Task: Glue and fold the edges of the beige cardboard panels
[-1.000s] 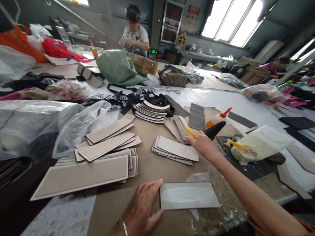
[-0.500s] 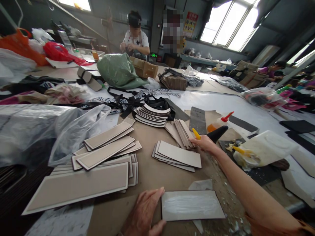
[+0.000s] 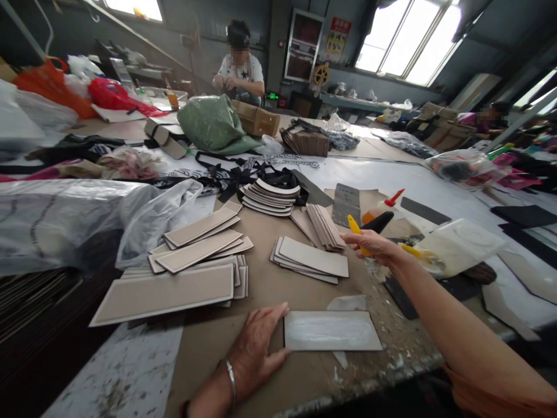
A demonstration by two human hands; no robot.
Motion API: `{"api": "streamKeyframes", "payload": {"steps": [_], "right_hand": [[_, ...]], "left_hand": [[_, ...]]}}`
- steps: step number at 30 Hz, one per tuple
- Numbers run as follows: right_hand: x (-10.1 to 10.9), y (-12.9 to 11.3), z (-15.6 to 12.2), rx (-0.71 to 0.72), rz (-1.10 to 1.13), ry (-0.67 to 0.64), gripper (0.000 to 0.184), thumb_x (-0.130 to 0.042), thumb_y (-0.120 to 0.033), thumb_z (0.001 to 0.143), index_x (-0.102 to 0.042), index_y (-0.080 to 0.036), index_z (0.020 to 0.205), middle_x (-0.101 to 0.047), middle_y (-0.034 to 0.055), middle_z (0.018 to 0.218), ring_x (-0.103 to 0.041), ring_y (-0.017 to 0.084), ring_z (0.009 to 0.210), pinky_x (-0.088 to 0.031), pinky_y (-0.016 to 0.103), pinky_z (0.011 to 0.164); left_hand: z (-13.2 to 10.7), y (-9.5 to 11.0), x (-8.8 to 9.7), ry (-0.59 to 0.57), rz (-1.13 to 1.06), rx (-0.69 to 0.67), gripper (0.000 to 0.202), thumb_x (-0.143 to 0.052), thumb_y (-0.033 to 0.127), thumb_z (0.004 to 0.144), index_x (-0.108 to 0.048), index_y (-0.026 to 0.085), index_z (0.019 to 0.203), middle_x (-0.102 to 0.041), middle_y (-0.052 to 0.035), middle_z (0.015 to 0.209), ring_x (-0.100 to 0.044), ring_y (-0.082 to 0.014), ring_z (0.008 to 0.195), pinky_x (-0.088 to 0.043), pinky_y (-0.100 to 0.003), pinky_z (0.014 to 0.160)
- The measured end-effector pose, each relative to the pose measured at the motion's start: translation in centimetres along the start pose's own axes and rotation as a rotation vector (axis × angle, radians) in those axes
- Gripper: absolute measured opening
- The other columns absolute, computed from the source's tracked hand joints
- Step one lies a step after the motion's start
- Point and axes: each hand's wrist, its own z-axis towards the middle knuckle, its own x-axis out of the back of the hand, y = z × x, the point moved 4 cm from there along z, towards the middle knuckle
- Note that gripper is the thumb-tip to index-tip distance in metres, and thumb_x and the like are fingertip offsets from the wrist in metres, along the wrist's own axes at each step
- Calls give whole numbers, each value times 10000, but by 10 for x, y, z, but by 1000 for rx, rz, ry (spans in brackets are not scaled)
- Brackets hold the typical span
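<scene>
The left hand (image 3: 255,342) lay at the left end of the smeared panel (image 3: 331,331), thumb and forefinger spread wide at the near and far left corners; it bracketed that end rather than gripping it, and whether both tips made firm contact could not be told. The right hand (image 3: 375,247), farther off and to the right, was closed around a yellow tool (image 3: 354,224), whose working end could not be made out. The smeared panel lay flat on the brown work surface (image 3: 261,293) at the near edge, partly over a translucent scrap (image 3: 348,303). Judged by its straight edges, the panel was light and stiff, likely to slide as one piece under a sideways push. The whitish streaks across its middle were probably slick or tacky; the bare margins and dark-edged short ends therefore offered the safer hold. Beyond it, a fanned pile of panels (image 3: 313,257) lay to the far left of the right hand, with narrow strips (image 3: 324,226) just behind. Larger bordered boards (image 3: 169,290) overlapped on the left. On the far right stood a red-tipped bottle (image 3: 383,209); nearer, a whitish container (image 3: 465,244) lay tilted.
</scene>
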Motion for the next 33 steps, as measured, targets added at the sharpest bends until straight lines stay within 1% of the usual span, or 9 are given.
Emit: {"api": "streamKeyframes", "payload": {"steps": [2,4,7,9,12,15,17,24,33], "right_hand": [[-1,-5,-22,36,-39,-40,385,-756,-456,583,-556,-164,736,-487,-13,615,-415,88,529,-325,196,428],[-2,-6,-48,109,-183,-43,411,-754,-436,578,-583,-169,840,-522,-5,649,-451,109,551,-360,219,466],[-6,1,-94,412,-575,-42,421,-687,-448,643,-582,-180,950,-557,27,726,-524,175,629,-446,302,596],[-12,18,-123,643,-720,-94,371,-625,-444,711,-570,-189,975,-578,68,865,-557,222,776,-467,358,730],[-20,54,-150,788,-776,-163,347,-583,-403,766,-536,-189,1036,-560,105,1026,-544,247,954,-456,386,851],[-29,82,-154,790,-811,-229,336,-563,-367,792,-517,-185,1072,-546,111,1053,-548,238,974,-463,383,863],[-34,91,-150,795,-837,-259,339,-551,-360,807,-508,-187,1095,-535,113,1076,-541,239,1001,-455,383,881],[-44,89,-139,815,-864,-295,351,-514,-376,827,-496,-175,1115,-516,127,1113,-538,257,1023,-444,406,902],[-47,92,-137,756,-882,-309,375,-497,-400,827,-491,-190,1138,-520,124,1125,-562,270,989,-477,407,850]], "left_hand": [[0,1,1,-33,-31,12,750,-663,138,691,-262,213,1320,-578,-91,1197,-520,-234,1103,-426,-419,943],[1,1,2,-65,-69,38,733,-664,146,698,-272,200,1315,-573,-94,1206,-511,-234,1114,-405,-429,955],[0,0,5,-101,-107,67,745,-667,134,698,-261,186,1320,-564,-89,1222,-497,-222,1133,-376,-422,979],[-2,0,7,-112,-108,73,760,-668,135,704,-241,185,1330,-557,-85,1236,-489,-216,1145,-362,-416,988],[-3,0,9,-118,-95,75,772,-672,147,711,-223,182,1338,-555,-81,1247,-483,-212,1154,-352,-405,990],[-4,0,8,-124,-88,81,772,-677,142,705,-231,169,1335,-555,-82,1253,-478,-208,1164,-344,-390,993],[-4,-1,7,-128,-87,86,769,-682,148,703,-238,165,1331,-555,-81,1254,-478,-204,1165,-342,-380,991],[-3,-1,8,-120,-70,75,778,-686,166,711,-225,164,1338,-568,-68,1242,-490,-202,1143,-347,-372,977],[-3,-1,8,-118,-46,50,718,-662,200,744,-249,172,1331,-562,-80,1247,-493,-204,1149,-354,-372,979]]}}
